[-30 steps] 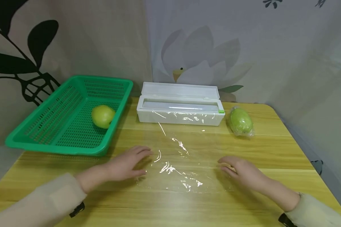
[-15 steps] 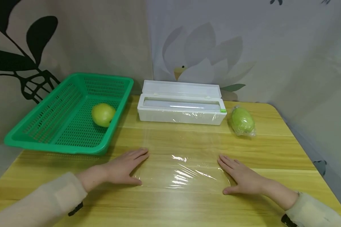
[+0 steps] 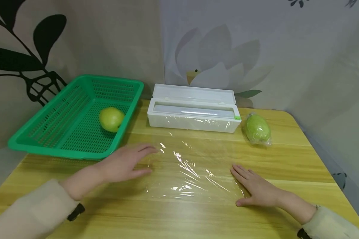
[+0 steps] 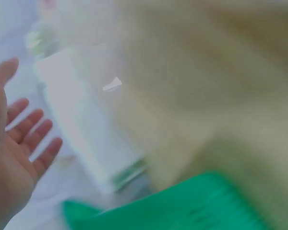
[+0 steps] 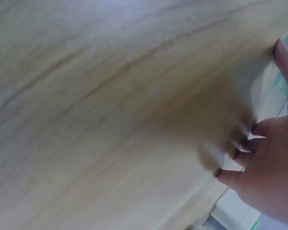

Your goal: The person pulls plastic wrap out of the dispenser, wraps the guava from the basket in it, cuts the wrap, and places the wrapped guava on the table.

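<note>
A sheet of clear plastic wrap (image 3: 191, 169) lies over the wooden table, running back to a white wrap dispenser box (image 3: 194, 121) whose lid stands up. My left hand (image 3: 122, 164) hovers at the sheet's left edge, fingers loosely extended and apart from the table; in the left wrist view the same hand (image 4: 19, 143) has spread fingers and holds nothing. With fingers spread, my right hand (image 3: 257, 189) rests on the sheet's right edge. The right wrist view shows that hand's fingertips (image 5: 225, 176) touching the table surface.
A green plastic basket (image 3: 62, 153) stands at the back left with a yellow-green round fruit (image 3: 111, 119) inside. Right of the dispenser sits a green fruit wrapped in film (image 3: 258, 129). A patterned curtain (image 3: 221, 49) hangs behind the table.
Both hands came down onto the sheet's sides, smoothing it; since then my left hand has lifted and moved up and left, while the right stays down. The film looks more wrinkled again.
</note>
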A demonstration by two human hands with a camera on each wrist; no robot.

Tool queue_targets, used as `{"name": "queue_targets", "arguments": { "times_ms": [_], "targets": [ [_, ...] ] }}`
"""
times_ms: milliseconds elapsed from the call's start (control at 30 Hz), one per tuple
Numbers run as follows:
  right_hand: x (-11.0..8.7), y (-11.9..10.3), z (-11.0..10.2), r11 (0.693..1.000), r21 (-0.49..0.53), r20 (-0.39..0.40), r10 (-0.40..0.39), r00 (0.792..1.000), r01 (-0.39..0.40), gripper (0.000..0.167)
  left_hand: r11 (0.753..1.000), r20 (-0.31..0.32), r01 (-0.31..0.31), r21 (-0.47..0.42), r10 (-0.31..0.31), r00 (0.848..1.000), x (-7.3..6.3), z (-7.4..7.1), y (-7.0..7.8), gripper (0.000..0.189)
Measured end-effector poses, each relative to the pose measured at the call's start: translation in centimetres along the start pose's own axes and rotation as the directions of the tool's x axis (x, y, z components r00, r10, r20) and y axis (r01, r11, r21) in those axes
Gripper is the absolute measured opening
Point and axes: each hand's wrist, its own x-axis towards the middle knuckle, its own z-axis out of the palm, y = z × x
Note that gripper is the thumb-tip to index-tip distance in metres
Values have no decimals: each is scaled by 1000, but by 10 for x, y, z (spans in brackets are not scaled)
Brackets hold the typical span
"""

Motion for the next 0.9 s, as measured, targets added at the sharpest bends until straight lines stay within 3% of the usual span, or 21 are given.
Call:
{"name": "queue_targets", "arguments": {
  "times_ms": [100,200,300,433,567,700,800,900],
  "targets": [
    [-1,0,1,1000,1,-4,0,1000,0,99,995,-79,97,17,-96,992,15,-39,5,57],
    [-2,0,2,1000,1,-7,-2,1000,2,99,968,-127,250,-31,-251,959,30,-74,1,55],
    [-2,0,2,1000,5,-5,0,1000,0,100,894,-129,416,-168,-438,889,42,-98,-12,56],
    [-3,1,3,1000,13,-13,5,1000,-5,99,753,-62,563,-340,-615,786,54,-108,-39,62],
    [-2,2,3,1000,14,-30,5,1000,-5,99,649,40,663,-373,-703,710,60,-106,-68,69],
    [0,2,4,1000,16,-32,10,999,-9,99,552,135,744,-376,-762,634,58,-104,-91,74],
    [0,2,4,999,30,-29,22,999,-21,99,475,175,783,-402,-800,574,54,-105,-103,76],
    [0,2,3,999,41,-29,26,999,-25,100,375,208,809,-453,-838,505,50,-105,-109,80]
  ]
}}
